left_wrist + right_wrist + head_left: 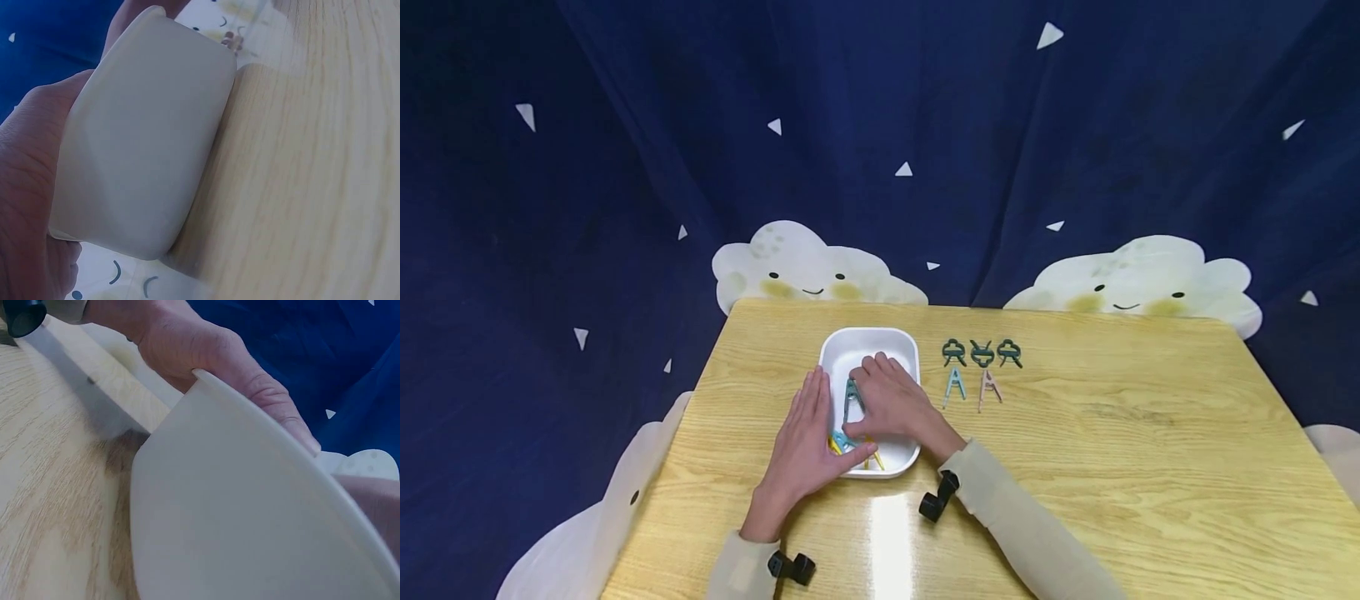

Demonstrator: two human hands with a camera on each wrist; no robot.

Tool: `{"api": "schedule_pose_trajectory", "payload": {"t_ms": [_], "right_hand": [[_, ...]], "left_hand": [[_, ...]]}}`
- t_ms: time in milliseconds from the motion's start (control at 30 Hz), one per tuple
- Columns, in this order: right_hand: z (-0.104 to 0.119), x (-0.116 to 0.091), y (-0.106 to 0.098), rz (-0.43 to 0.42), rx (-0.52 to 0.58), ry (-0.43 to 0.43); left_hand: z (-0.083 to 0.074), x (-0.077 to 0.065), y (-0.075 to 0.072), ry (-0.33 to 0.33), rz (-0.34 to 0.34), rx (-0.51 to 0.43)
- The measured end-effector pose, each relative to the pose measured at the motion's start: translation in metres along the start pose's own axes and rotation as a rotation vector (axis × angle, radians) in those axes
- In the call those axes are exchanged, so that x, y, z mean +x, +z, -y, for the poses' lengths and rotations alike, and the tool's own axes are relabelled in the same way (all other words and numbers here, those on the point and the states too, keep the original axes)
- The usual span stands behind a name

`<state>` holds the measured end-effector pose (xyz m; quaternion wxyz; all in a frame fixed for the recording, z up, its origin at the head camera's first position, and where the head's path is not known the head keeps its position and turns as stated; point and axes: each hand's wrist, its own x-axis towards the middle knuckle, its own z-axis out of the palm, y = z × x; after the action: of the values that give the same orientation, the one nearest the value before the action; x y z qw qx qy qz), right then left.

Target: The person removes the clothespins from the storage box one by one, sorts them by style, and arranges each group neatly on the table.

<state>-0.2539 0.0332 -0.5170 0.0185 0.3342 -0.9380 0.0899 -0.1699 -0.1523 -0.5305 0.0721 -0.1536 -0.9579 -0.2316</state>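
Observation:
A white tray [912, 358] stands on the table with several clothespins in it. My left hand [805, 437] lies along its left side, fingers straight and thumb across the near corner. Inside the tray, my right hand [891, 404] reaches down from the right. Its thumb and index finger are spread around a dark green clothespin [853, 396] without visibly pinching it. Below lie a light blue clothespin [842, 442] and a yellow clothespin [878, 458], partly hidden by my left thumb. Both wrist views show mainly the tray's outer wall [150, 137], [237, 506].
Right of the tray, dark green cloud-shaped clips [982, 354] form a row. Below them lie another light blue clothespin [954, 383] and a pink clothespin [989, 386]. A blue curtain [880, 100] hangs behind the wooden table [1112, 458].

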Motion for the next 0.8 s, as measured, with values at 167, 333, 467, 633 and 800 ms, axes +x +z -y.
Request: {"api": "schedule_pose_trajectory", "payload": {"t_ms": [167,333,467,633,800], "right_hand": [[-0.003,0.001,-0.003,-0.084,0.062,0.015],[-0.004,-0.002,-0.009,-0.107,0.110,0.015],[-0.004,-0.010,-0.021,-0.105,0.153,0.027],[-0.013,-0.025,-0.039,-0.127,0.185,0.055],[-0.033,-0.044,-0.057,-0.176,0.192,0.080]], "left_hand": [[-0.001,0.001,-0.001,-0.004,0.000,-0.001],[-0.001,0.000,-0.001,-0.008,0.010,0.003],[-0.002,0.000,-0.001,-0.011,0.007,-0.005],[-0.002,0.001,0.000,0.010,-0.018,0.001],[-0.002,0.002,0.000,0.017,-0.026,0.004]]}}
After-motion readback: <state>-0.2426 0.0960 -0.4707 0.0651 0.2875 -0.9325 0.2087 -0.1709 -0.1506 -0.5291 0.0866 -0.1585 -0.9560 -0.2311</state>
